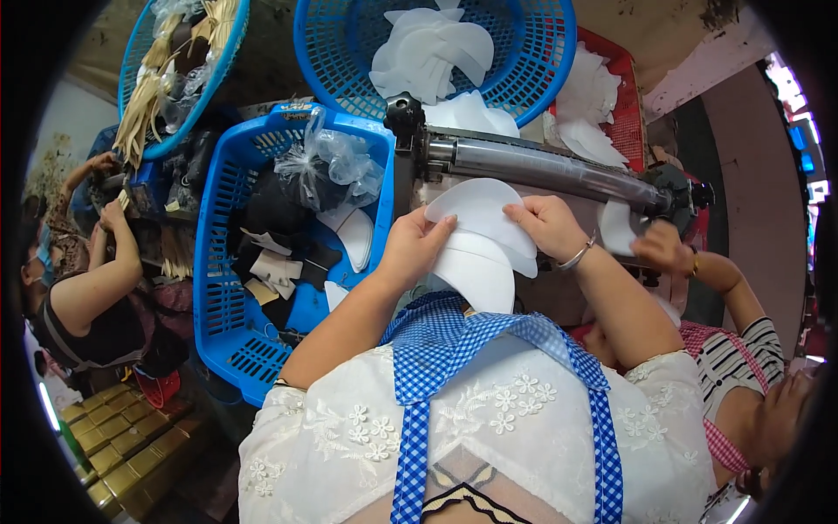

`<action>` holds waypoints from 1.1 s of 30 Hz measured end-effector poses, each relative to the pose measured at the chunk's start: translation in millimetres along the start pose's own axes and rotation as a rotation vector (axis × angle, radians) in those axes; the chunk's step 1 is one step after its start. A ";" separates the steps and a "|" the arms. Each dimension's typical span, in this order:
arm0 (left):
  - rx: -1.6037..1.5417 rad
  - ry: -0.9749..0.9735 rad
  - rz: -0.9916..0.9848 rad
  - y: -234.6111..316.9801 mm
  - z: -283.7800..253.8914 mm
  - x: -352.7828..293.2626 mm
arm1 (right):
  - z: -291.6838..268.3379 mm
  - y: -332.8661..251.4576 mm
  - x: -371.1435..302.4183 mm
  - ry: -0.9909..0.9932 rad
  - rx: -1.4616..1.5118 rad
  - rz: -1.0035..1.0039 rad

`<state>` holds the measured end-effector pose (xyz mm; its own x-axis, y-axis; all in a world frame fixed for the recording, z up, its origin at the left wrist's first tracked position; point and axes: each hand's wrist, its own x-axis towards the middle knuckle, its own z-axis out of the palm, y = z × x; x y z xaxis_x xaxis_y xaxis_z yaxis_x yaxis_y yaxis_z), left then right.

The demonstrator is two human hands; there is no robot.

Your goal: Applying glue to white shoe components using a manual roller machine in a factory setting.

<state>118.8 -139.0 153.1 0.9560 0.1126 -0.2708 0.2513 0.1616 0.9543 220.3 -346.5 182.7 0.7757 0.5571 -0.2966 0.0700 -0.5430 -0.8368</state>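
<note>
A white curved sheet piece point(483, 210) is stretched between my two hands, just in front of a metal roller point(532, 163). My left hand point(417, 248) pinches its left edge, thumb on top. My right hand point(552, 230), with a bracelet at the wrist, pinches the right edge the same way. More white curved pieces point(480, 278) lie under the held one, close to my blue checked apron point(436, 336). Whether they are also gripped, I cannot tell. The fingers beneath the sheet are hidden.
A blue crate point(214, 288) with dark and white scraps stands left. Beyond the roller is a round blue basket point(532, 61) of white pieces, beside a red basket point(630, 96). A co-worker's hand point(663, 249) is close by at right; another person point(96, 306) works at far left.
</note>
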 end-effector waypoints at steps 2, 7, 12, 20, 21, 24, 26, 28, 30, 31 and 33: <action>-0.053 -0.023 -0.089 0.9 2.1 1.5 | -2.3 16.4 5.5 0.133 -0.133 -0.206; 0.164 -0.035 -0.250 -9.8 6.2 7.3 | -13.7 -21.3 16.3 0.439 -0.299 -0.367; 0.284 0.008 -0.300 3.5 25.4 38.5 | -31.1 -22.1 88.7 0.289 -0.613 -0.277; 0.492 0.063 -0.071 8.9 -17.0 -0.3 | -31.1 -20.8 45.2 0.317 -0.704 -0.810; 0.385 0.101 -0.054 6.3 -24.7 -11.1 | -24.3 -28.5 18.2 0.226 -0.808 -0.944; 0.222 0.023 -0.214 13.4 -29.9 -27.3 | -2.1 -18.3 -33.8 0.021 -1.007 -1.016; 0.281 0.000 -0.220 11.4 -23.3 -23.9 | -4.0 -6.6 -26.5 0.064 -1.064 -0.914; 0.353 0.033 -0.208 -0.7 -13.7 -7.9 | -12.9 0.9 3.8 0.197 -1.129 -0.804; 0.371 0.032 -0.191 12.3 5.8 6.3 | -21.1 -0.1 26.2 0.349 -0.989 -0.767; 0.451 0.037 -0.202 10.9 8.4 16.4 | -18.9 -15.2 34.4 0.391 -0.815 -0.770; 0.449 0.078 -0.216 8.7 20.8 37.1 | -19.0 -23.7 60.2 0.449 -0.725 -0.769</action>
<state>159.6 -153.9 154.0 0.8652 0.1989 -0.4604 0.4988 -0.2468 0.8308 277.3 -312.0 193.4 0.5149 0.7029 0.4907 0.8538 -0.4717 -0.2203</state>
